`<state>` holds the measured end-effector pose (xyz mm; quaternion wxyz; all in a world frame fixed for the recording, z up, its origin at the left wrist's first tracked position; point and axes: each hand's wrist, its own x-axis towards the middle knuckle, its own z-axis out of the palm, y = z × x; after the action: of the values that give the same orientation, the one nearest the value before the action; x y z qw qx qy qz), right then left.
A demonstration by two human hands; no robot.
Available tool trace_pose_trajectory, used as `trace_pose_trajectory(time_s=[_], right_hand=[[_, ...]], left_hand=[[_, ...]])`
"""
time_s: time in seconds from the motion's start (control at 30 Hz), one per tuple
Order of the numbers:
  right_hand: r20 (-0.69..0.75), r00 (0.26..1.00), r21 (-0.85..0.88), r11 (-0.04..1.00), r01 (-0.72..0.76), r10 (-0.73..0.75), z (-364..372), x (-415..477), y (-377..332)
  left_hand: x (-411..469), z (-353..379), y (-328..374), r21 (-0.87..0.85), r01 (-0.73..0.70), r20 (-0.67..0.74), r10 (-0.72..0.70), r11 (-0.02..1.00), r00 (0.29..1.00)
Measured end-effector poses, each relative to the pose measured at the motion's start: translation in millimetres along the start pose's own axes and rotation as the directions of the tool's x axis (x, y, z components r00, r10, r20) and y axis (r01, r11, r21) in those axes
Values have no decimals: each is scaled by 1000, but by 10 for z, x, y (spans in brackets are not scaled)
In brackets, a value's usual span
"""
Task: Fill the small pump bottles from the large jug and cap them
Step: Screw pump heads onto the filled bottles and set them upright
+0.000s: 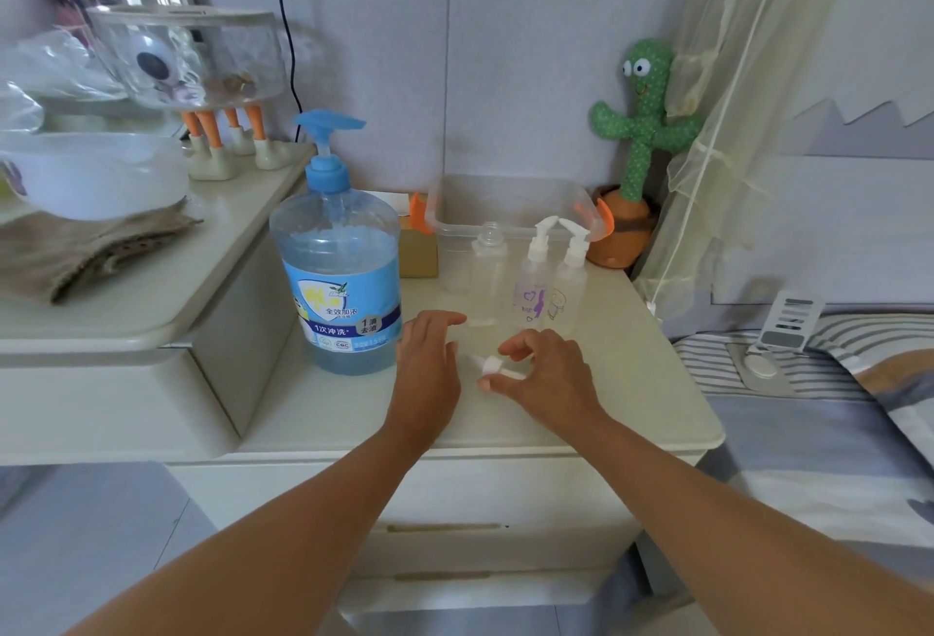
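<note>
two bare forearms reach forward from the bottom edge, close together. left hand (428, 367) lies palm down, fingers loosely straight. right hand (548, 375) is curled, thumb and fingers pinching a white cap (491, 365).

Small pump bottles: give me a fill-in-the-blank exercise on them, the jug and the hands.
1. The large jug has a ___ pump on top.
2. The uncapped bottle stands to the ___ of the two capped bottles.
3. The right hand pinches the loose pump cap; the left hand holds ___.

Missing words: blue; left; nothing.
</note>
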<state>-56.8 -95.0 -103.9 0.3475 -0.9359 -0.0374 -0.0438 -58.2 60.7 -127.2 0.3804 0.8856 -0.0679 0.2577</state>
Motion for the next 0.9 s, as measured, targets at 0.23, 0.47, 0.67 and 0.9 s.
trace_pose_trajectory(time_s=[0.23,0.47,0.67,0.9], right_hand=[[-45,999,42,999,12,-10,-70,-55,0],[-117,992,45,997,55,-50,-556,-110,12],[-276,956,85,988,130,-102,-972,-108,-112],[-413,902,146,968,203,-127,-1138,-88,-350]], left_hand=[[-10,-36,19,-83,-28,-46,24,996,999],[-25,-93,149,-188,7,-60,-19,982,998],[160,-118,310,-190,119,-45,-129,975,991],[495,-99,443,-253,348,107,-332,903,937]])
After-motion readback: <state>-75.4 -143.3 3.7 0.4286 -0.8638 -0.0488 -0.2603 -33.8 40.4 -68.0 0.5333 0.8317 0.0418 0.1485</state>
